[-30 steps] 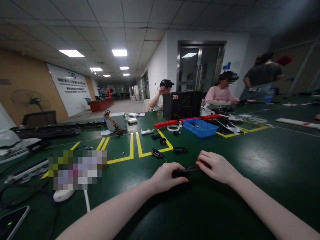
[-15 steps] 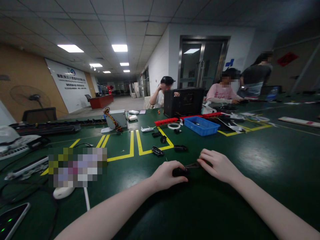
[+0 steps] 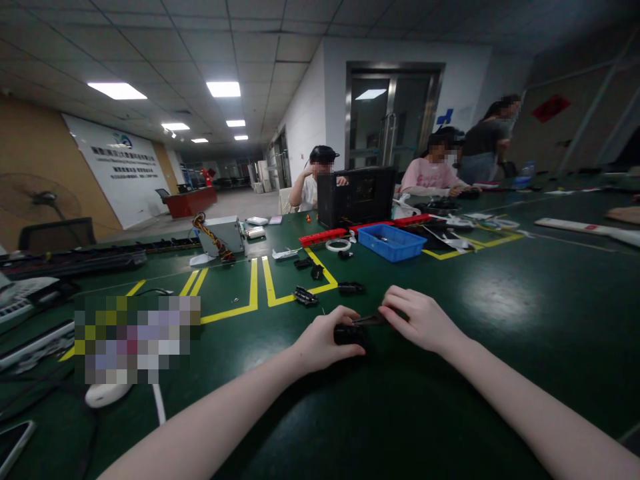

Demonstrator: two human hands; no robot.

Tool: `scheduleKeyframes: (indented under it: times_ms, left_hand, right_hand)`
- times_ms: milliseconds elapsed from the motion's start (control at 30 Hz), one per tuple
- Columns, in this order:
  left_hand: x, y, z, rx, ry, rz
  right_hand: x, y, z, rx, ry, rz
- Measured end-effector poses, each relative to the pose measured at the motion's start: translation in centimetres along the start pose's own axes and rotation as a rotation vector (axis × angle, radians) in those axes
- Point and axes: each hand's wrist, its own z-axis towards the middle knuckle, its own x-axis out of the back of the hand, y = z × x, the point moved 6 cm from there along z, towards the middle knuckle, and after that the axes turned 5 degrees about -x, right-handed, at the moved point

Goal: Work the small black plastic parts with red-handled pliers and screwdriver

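The black part (image 3: 346, 335) sits low over the near side of the tabletop (image 3: 500, 360), in the curve of your left hand (image 3: 323, 339); whether it rests on the surface cannot be told. Your left hand is partly closed around it, thumb below and fingers above. Your right hand (image 3: 419, 319) is drawn into a pinch at the outer end of a thin dark tool (image 3: 369, 321), whose other end meets the black part near your left fingertips. If the tool slips under load, its tip could scratch the part or strike those fingertips. A loose left grip could let the part turn; excess force could crack it. Beyond your hands, a black piece (image 3: 351, 288) lies just ahead, with a ribbed black piece (image 3: 305, 297) beside it; a fragment springing free could be lost among them or reach the blue tray (image 3: 400, 253).
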Motion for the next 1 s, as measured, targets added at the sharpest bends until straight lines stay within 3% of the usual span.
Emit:
scheduleKeyframes:
  times_ms: [233, 433, 533, 767, 867, 1000]
  left_hand:
    - [-0.3, 0.3, -0.2, -0.020, -0.053, -0.050]
    - [0.6, 0.2, 0.2, 0.005, -0.002, -0.039]
    - [2.8, 0.1, 0.6, 0.034, 0.011, 0.036]
    - [10.7, -0.9, 0.4, 0.226, 0.160, 0.184]
    - [12.1, -0.8, 0.1, 0.244, 0.148, 0.253]
    - [12.1, -0.2, 0.2, 0.210, 0.124, 0.286]
  right_hand:
    - [-0.2, -0.8, 0.0, 0.033, 0.021, -0.037]
    - [1.4, 0.1, -0.2, 0.025, 0.156, -0.062]
    - [2.1, 1.0, -0.3, 0.001, 0.192, -0.082]
    - [1.4, 1.9, -0.1, 0.007, 0.158, -0.135]
    - [0.5, 1.7, 0.0, 0.065, 0.105, -0.174]
    - [-0.5, 1.6, 0.3, 0.097, 0.085, -0.226]
